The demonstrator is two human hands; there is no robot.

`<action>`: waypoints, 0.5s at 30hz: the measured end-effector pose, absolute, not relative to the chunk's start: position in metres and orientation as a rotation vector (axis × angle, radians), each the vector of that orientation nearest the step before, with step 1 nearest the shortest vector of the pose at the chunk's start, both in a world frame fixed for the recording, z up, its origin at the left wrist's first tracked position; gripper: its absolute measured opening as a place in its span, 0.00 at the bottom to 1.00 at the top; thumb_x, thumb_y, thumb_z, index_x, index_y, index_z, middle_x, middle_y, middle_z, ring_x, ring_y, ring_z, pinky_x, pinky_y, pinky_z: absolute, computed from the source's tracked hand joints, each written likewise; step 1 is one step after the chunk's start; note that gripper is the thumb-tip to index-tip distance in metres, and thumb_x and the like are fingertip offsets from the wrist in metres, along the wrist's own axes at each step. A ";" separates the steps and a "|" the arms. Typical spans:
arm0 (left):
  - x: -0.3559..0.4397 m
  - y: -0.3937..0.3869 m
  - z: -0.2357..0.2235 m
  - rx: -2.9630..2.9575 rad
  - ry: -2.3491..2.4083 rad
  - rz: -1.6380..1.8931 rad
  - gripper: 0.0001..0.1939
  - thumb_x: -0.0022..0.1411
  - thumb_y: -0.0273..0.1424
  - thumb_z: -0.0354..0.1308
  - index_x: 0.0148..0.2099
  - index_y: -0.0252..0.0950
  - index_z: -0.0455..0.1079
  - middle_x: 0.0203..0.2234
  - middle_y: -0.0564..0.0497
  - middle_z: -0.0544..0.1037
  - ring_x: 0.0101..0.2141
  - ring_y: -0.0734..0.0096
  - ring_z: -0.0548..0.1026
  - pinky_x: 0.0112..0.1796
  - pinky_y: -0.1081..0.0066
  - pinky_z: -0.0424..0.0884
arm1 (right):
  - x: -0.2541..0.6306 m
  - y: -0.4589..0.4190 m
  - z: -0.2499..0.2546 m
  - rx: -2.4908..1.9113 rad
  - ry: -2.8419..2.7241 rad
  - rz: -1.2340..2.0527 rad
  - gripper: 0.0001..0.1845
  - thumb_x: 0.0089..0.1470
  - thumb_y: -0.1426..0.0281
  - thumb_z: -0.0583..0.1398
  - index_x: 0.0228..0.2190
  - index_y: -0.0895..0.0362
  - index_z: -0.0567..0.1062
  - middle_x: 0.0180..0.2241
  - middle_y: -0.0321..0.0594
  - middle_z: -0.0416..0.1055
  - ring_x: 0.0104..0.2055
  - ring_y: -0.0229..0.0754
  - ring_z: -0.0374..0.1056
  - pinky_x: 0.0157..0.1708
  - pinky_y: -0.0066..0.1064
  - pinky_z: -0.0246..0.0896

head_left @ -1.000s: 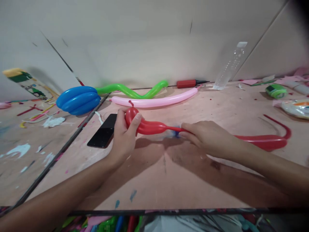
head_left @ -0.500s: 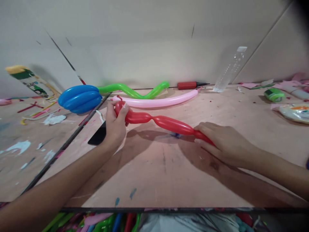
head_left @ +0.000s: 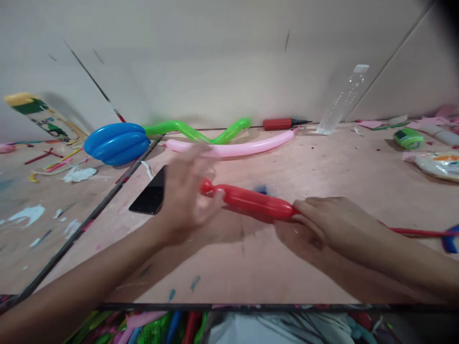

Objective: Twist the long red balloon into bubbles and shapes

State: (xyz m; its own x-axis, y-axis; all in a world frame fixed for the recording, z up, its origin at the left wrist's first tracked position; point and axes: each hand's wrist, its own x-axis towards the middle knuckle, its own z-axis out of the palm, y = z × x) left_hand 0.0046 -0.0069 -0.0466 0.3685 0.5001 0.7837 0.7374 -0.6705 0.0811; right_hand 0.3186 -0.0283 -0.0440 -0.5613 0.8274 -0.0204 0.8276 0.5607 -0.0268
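Note:
A long red balloon (head_left: 256,201) stretches between my hands above the table, with a small round bulb at its left end. My right hand (head_left: 330,217) is closed around its right part, and a thin red strip shows beyond that wrist. My left hand (head_left: 190,191) is smeared by motion at the bulb end. Its fingers are spread apart, and the thumb is by the balloon's narrow neck; whether it touches is unclear. Behind them lie a pink balloon (head_left: 247,149) and a bent green balloon (head_left: 193,133) joined to a blue balloon bundle (head_left: 118,143).
A black phone (head_left: 148,196) lies beside my left hand. Along the wall are a red balloon pump (head_left: 278,124) and a clear plastic bottle (head_left: 340,102). A green roll (head_left: 409,138) is at right, a yellow-topped pack (head_left: 39,114) at left. Balloons fill a space below the table edge.
My left hand has loosened its hold and moved right and down, its fingers spreading. The red balloon's twisted segments now look folded closer together, and its left end has shifted right.

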 end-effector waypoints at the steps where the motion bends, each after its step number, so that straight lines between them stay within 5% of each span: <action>1: 0.013 -0.015 -0.046 -2.601 -0.995 -0.893 0.29 0.65 0.34 0.63 0.65 0.40 0.61 0.63 0.40 0.70 0.64 0.47 0.67 0.62 0.46 0.62 | 0.316 -0.030 -0.045 1.414 2.788 -0.048 0.05 0.61 0.70 0.59 0.32 0.53 0.74 0.30 0.40 0.78 0.29 0.46 0.71 0.28 0.35 0.51; 3: 0.026 -0.023 -0.049 -2.781 -0.913 -0.513 0.32 0.65 0.46 0.63 0.65 0.37 0.62 0.60 0.38 0.74 0.58 0.45 0.73 0.58 0.47 0.66 | 0.312 -0.033 -0.045 1.325 2.847 -0.030 0.09 0.67 0.68 0.56 0.35 0.54 0.75 0.33 0.41 0.78 0.33 0.47 0.74 0.32 0.35 0.54; 9: 0.026 -0.006 -0.059 -2.690 -1.080 0.011 0.18 0.71 0.33 0.56 0.60 0.34 0.66 0.46 0.42 0.80 0.43 0.54 0.80 0.39 0.61 0.72 | 0.330 -0.033 -0.046 1.580 2.729 -0.014 0.14 0.67 0.57 0.56 0.36 0.53 0.72 0.31 0.41 0.78 0.30 0.49 0.74 0.28 0.34 0.50; 15: 0.016 -0.002 -0.058 -2.744 -1.037 0.078 0.10 0.72 0.28 0.54 0.53 0.37 0.69 0.36 0.49 0.81 0.36 0.59 0.80 0.35 0.64 0.70 | 0.342 -0.034 -0.059 1.482 2.772 -0.106 0.09 0.64 0.69 0.54 0.32 0.53 0.72 0.24 0.37 0.77 0.22 0.44 0.71 0.24 0.32 0.44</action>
State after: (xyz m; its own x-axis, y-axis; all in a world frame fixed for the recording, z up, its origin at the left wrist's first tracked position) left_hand 0.0158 -0.0022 -0.0579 0.7514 0.6595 0.0235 0.6485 -0.7313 -0.2113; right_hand 0.3424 -0.0338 -0.0590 -0.5559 0.8307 -0.0291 0.8305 0.5537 -0.0611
